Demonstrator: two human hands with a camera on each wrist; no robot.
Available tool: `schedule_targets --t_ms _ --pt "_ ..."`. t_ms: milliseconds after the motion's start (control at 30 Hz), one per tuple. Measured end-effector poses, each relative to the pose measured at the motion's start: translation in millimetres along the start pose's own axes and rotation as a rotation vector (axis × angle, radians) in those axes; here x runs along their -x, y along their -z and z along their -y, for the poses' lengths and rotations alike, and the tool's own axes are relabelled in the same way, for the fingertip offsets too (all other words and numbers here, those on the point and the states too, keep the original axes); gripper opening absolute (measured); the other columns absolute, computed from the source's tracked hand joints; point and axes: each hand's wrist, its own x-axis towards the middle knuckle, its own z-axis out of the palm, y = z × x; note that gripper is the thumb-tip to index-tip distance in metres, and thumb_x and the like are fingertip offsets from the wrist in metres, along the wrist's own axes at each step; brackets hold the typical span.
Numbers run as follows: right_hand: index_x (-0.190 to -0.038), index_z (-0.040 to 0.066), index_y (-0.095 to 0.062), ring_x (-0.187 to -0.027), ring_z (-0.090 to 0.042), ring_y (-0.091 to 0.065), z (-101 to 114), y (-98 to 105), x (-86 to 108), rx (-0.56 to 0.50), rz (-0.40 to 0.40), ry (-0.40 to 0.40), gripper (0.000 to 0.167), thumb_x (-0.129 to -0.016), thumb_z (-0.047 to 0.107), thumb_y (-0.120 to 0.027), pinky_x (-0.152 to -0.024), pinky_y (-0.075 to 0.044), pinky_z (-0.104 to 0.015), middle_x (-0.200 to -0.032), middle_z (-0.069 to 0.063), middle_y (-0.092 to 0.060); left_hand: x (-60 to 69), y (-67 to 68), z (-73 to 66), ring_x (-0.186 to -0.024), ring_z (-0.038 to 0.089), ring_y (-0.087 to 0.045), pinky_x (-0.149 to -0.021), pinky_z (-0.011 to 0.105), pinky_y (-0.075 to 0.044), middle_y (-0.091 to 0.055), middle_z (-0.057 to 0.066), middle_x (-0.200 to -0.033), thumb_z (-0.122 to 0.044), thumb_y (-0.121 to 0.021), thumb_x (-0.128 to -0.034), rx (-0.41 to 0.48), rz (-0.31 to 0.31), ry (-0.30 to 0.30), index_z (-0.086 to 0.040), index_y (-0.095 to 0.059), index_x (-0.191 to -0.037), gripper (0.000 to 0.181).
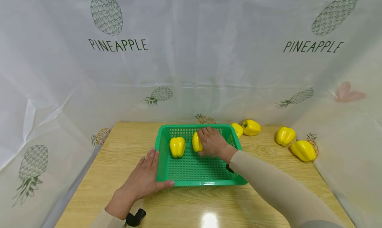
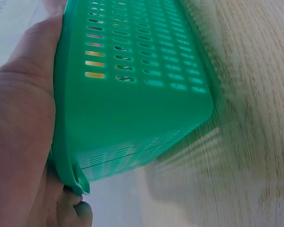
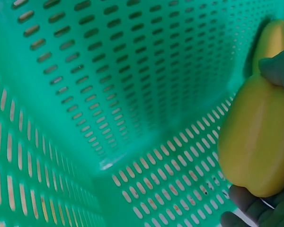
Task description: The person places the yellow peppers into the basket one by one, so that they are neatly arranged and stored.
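A green perforated basket [image 1: 206,183] stands on the table. Inside it at the left lies one yellow bell pepper [image 1: 177,147]. My right hand [image 1: 212,142] reaches over the basket's right side and grips a second yellow pepper [image 1: 196,142] inside; in the right wrist view the thumb and fingers curl round this pepper [image 3: 256,137], with the other pepper [image 3: 273,41] behind. My left hand [image 1: 144,177] rests against the basket's left rim near the front corner, fingers straight. In the left wrist view the left hand [image 2: 23,99] lies along the rim of the basket [image 2: 132,109].
Behind the basket's right side lie two yellow peppers [image 1: 251,127], one partly hidden by the rim. Two more peppers [image 1: 303,150] lie at the table's right edge. A pineapple-printed sheet [image 1: 191,55] hangs round the back and sides of the wooden table [image 1: 119,148].
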Motion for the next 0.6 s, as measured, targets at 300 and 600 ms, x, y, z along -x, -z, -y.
schedule_targets --t_ms 300,600 --pt "-0.146 0.002 -0.045 -0.118 -0.032 -0.058 4.2 -11.8 -3.2 0.025 0.002 0.02 0.093 -0.088 0.069 -0.072 -0.108 -0.051 -0.046 -0.131 -0.015 -0.06 -0.7 -0.5 -0.8 -0.162 0.044 -0.016 -0.128 0.063 -0.024 -0.012 0.03 -0.173 -0.089 -0.057 -0.0841 0.008 0.005 0.0 0.009 -0.017 -0.164 0.133" --pt "-0.141 0.005 -0.047 -0.113 -0.03 -0.057 4.3 -20.6 -4.9 0.067 -0.018 0.04 0.09 -0.086 0.073 -0.07 -0.107 -0.052 -0.043 -0.125 -0.012 -0.06 -0.3 0.3 -0.6 -0.162 0.043 -0.015 -0.128 0.062 -0.024 -0.012 0.029 -0.174 -0.091 -0.055 -0.0838 0.013 0.006 0.005 0.009 -0.017 -0.165 0.134"
